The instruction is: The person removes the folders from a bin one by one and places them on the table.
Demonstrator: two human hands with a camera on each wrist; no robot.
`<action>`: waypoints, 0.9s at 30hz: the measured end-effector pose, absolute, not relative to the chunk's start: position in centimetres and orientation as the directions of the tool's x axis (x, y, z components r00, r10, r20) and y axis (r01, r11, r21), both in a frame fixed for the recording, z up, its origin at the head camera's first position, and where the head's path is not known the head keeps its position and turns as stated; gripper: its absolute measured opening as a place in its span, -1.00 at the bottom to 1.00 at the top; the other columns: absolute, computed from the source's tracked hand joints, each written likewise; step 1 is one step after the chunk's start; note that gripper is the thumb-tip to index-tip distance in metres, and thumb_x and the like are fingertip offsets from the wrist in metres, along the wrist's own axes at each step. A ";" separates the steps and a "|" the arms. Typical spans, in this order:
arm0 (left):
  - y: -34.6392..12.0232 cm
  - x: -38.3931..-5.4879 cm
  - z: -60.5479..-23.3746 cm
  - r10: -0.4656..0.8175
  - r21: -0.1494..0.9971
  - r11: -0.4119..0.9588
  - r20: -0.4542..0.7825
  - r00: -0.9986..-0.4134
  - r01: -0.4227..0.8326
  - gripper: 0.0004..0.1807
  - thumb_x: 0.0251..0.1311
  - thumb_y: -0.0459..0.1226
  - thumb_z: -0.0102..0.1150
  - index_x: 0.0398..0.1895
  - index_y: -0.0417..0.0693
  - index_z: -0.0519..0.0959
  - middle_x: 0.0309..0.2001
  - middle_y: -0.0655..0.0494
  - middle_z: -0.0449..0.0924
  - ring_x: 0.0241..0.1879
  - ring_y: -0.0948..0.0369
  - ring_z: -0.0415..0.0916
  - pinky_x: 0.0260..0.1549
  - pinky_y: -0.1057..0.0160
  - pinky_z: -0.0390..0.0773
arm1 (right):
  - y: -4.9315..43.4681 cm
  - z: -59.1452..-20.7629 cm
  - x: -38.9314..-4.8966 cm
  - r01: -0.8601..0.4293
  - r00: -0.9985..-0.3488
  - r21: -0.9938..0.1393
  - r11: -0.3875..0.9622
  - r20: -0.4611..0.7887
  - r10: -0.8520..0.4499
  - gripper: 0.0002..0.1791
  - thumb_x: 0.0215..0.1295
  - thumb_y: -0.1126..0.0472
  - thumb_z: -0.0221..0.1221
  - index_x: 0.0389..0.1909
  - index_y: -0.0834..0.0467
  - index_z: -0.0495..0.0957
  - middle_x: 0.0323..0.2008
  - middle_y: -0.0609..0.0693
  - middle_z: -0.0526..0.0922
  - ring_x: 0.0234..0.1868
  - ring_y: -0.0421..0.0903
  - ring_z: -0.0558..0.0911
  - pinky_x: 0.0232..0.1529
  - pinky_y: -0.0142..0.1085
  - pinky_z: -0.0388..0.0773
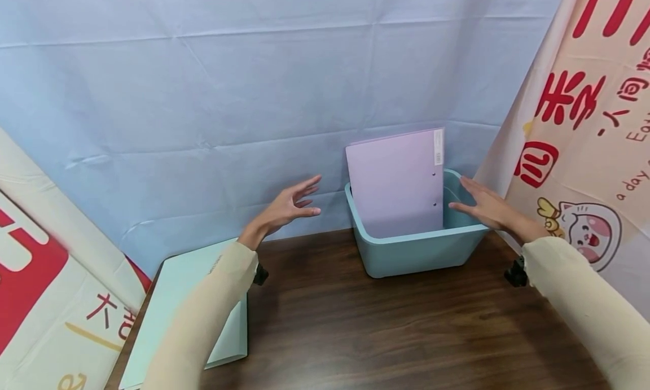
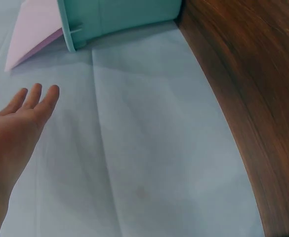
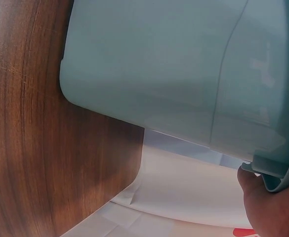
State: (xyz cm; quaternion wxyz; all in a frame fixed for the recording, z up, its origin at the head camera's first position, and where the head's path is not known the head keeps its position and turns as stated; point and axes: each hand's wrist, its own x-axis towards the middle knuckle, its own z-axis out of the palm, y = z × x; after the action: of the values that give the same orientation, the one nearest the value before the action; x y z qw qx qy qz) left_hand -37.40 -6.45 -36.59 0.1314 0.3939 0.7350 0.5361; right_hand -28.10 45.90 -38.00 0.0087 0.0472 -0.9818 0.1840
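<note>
A purple file folder (image 1: 398, 181) with a label and two small holes stands upright in a light blue-green plastic bin (image 1: 416, 254). To the left of the bin, my left hand (image 1: 286, 206) is held in the air, fingers extended and thumb apart, touching nothing. In the left wrist view the same hand (image 2: 16, 131) shows its palm side, with the folder (image 2: 35, 29) sticking out of the bin (image 2: 124, 17). My right hand (image 1: 487, 206) is at the bin's right rim, thumb and fingers spread apart. Whether it touches the rim cannot be told.
A pale green binder (image 1: 223, 333) lies on the dark wooden table (image 1: 355, 328) at the left, partly hidden by my left sleeve. Behind the table hangs a light blue cloth (image 1: 254, 96). Printed cloths (image 1: 574, 170) hang at both sides, the right one close to the bin.
</note>
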 end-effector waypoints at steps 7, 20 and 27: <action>-4.7 -38.2 -36.9 0.718 0.899 0.084 0.244 -0.651 0.430 -0.09 0.42 -0.31 0.36 0.73 0.12 0.11 0.70 0.18 0.05 0.66 0.06 0.07 0.55 -0.21 0.20 | 46.1 -38.1 -28.1 -0.096 -0.995 -0.356 0.930 0.042 -0.087 0.13 0.55 -0.30 0.08 0.69 0.35 -0.27 0.65 0.47 -0.19 0.61 0.54 -0.11 0.45 0.55 -0.11; -1.4 -38.7 -37.9 0.709 0.899 0.043 0.280 -0.647 0.436 -0.10 0.41 -0.32 0.36 0.72 0.08 0.14 0.69 0.24 0.07 0.66 0.06 0.07 0.58 -0.10 0.17 | 46.1 -38.0 -28.0 -0.086 -0.996 -0.372 0.924 0.032 -0.080 0.13 0.55 -0.30 0.07 0.69 0.32 -0.28 0.65 0.47 -0.20 0.61 0.54 -0.12 0.43 0.57 -0.11; 0.1 -39.2 -38.3 0.682 0.900 0.028 0.300 -0.667 0.434 -0.12 0.39 -0.33 0.36 0.71 0.10 0.18 0.70 0.14 0.04 0.66 0.01 0.06 0.58 -0.11 0.17 | 46.2 -38.3 -28.2 -0.090 -0.996 -0.365 0.927 0.031 -0.085 0.14 0.55 -0.31 0.07 0.70 0.30 -0.30 0.65 0.46 -0.21 0.61 0.53 -0.13 0.44 0.57 -0.11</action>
State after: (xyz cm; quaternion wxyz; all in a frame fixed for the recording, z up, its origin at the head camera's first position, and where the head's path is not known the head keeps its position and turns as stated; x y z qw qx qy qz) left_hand -39.25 0.09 -38.30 0.1077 0.3936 0.7088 0.5755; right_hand -28.22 46.16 -38.30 0.0075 0.0446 -0.9815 0.1860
